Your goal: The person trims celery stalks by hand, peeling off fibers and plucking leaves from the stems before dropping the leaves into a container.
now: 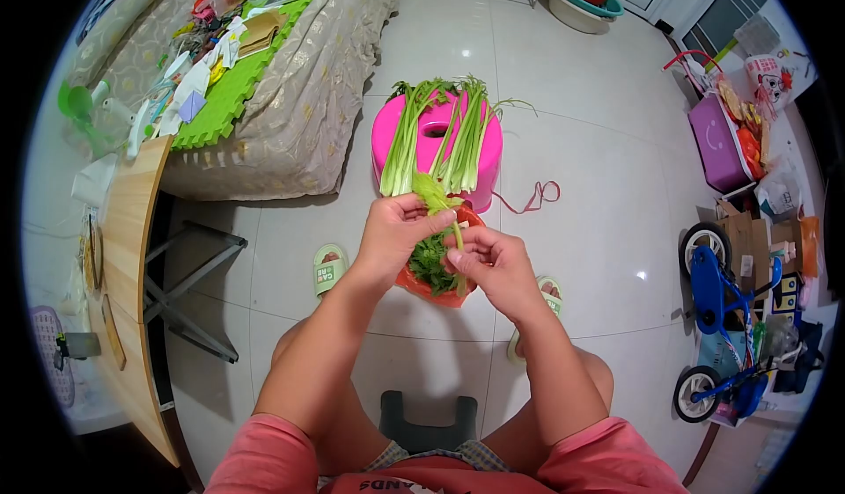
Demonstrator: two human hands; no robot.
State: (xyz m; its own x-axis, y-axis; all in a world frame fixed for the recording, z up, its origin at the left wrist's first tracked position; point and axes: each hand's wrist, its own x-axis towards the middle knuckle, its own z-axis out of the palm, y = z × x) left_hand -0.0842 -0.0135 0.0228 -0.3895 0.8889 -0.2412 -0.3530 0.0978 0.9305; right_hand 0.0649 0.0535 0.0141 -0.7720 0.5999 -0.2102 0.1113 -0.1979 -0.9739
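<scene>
Between my two hands is a celery stalk (433, 191) with pale yellow-green leaves. My left hand (392, 237) pinches it near its leafy end, and my right hand (495, 267) has its fingers closed on the thin stem lower down. Below my hands sits a red plastic bag (451, 299) holding green celery leaves (429, 263); my hands hide part of it. Just ahead, a bright pink stool (385, 135) carries two bunches of long celery stalks (406, 146), their leafy tops pointing away from me.
A red ribbon (539, 197) lies on the tiled floor right of the stool. At left stand a cloth-covered sofa (290, 116) and a wooden folding table (150, 256). A blue balance bike (709, 292) and purple bin (717, 142) line the right side. Stacked basins (581, 10) stand far ahead.
</scene>
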